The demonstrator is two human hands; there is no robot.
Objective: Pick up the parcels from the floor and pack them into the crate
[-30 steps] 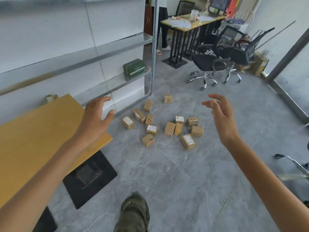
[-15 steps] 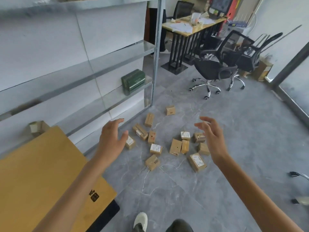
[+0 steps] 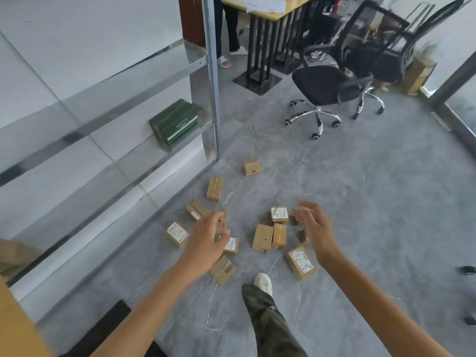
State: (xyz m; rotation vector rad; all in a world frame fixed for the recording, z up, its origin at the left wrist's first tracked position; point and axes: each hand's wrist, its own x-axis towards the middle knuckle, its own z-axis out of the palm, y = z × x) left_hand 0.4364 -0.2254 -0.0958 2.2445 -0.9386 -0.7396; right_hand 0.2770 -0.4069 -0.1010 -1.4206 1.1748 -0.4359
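Several small brown cardboard parcels lie scattered on the grey floor ahead of me. One labelled parcel (image 3: 300, 263) lies nearest on the right, a pair of plain parcels (image 3: 262, 237) sits in the middle, and one parcel (image 3: 251, 166) lies apart at the far side. My left hand (image 3: 207, 238) hovers over the left part of the heap, fingers spread and holding nothing. My right hand (image 3: 315, 229) reaches out above the right part, fingers apart and empty. Some parcels are partly hidden behind both hands. No crate is in view.
A metal shelf rack (image 3: 211, 81) with a green box (image 3: 175, 124) stands at the left. Two black office chairs (image 3: 327, 86) and a desk (image 3: 268, 11) stand beyond, with a person's legs beside the desk. A yellow table edge (image 3: 15, 328) is at the bottom left. My foot (image 3: 263, 282) steps forward.
I have walked closer to the parcels, which now look larger and nearer. Both hands have lowered and reached forward over the heap. The yellow table has slid out to the left edge.
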